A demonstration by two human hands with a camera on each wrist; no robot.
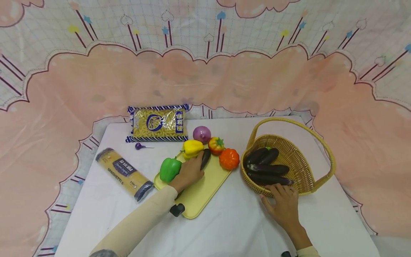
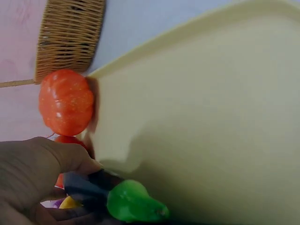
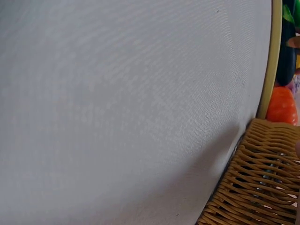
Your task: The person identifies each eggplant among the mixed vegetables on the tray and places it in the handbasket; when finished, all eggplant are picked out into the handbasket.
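On the pale yellow tray [image 1: 205, 192], my left hand [image 1: 188, 173] grips a dark eggplant [image 1: 206, 159]. Its green stem end [image 2: 133, 201] points away from the fingers in the left wrist view; my palm hides part of its body. A green bell pepper [image 1: 170, 170] and a yellow bell pepper [image 1: 192, 148] lie beside that hand. My right hand [image 1: 284, 205] holds the near rim of the wicker basket [image 1: 297, 162], fingers over the edge and thumb outside. Several eggplants [image 1: 268, 169] lie inside the basket, close to those fingertips.
At the tray's far end sit an orange pumpkin [image 1: 229, 159], a smaller red-yellow pumpkin [image 1: 216, 145] and a purple onion [image 1: 202, 134]. Left of the tray lie a spaghetti pack [image 1: 123, 173], a lollipop [image 1: 138, 146] and a pasta bag [image 1: 157, 123]. The basket's tall handle [image 1: 300, 125] arches upward.
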